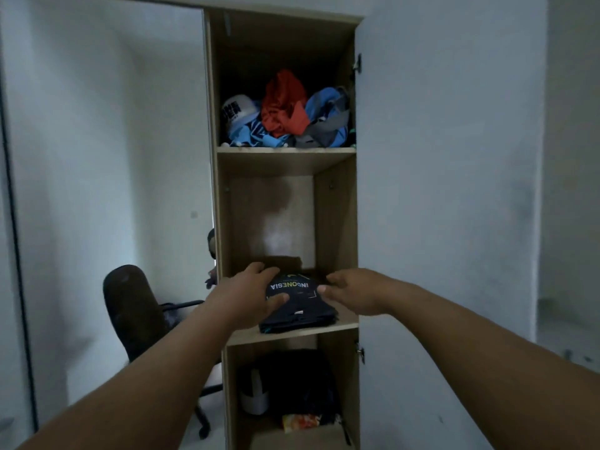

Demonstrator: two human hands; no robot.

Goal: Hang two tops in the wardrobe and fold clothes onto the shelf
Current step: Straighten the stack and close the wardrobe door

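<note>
Both bare forearms reach from the bottom edge into the wardrobe [336, 203]. At far left stands a dark chair [133, 306]. Left hand [246, 295] grips the folded dark shirt [297, 305] lying on the middle shelf [292, 334], thumb on top. Right hand [352, 292] holds its other edge, fingers curled, seemingly pinching. Crumpled clothes [287, 113] fill the upper shelf.

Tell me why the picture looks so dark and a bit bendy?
Head view: the room light is dim, so the bottom compartment is nearly black and the folded dark T-shirt with INDONESIA lettering shows little detail; a pale glare patch sits on the wardrobe's back panel; the wide-angle lens bows the dark frame edge at far left; everything looks slightly soft.
</note>
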